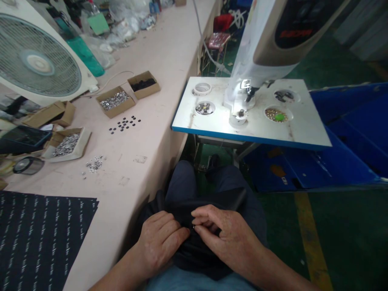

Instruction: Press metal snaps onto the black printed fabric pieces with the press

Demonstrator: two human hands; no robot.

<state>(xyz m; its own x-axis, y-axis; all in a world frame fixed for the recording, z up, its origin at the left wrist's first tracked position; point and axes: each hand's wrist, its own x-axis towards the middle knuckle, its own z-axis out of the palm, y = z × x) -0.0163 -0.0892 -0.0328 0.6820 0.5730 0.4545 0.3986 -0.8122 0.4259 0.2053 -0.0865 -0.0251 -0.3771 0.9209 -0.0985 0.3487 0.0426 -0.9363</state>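
Note:
Black cloth (209, 258) lies bunched across my lap. My left hand (160, 238) is closed on it, thumb pressed against the fabric. Beside it, my right hand (221, 230) pinches a tiny shiny metal piece (193, 227) between thumb and fingertips, right at the cloth near my left thumb. The exact kind of this piece is too small to make out. Folds of the cloth under my left hand are partly hidden by the fingers.
A white-topped machine table (209, 121) with a press head (245, 89) stands ahead. On the bench to the left are boxes of metal parts (115, 101), loose black discs (124, 124), a metal pile (95, 163), printed black sheets (39, 238) and a fan (39, 60). Blue bins (303, 169) stand right.

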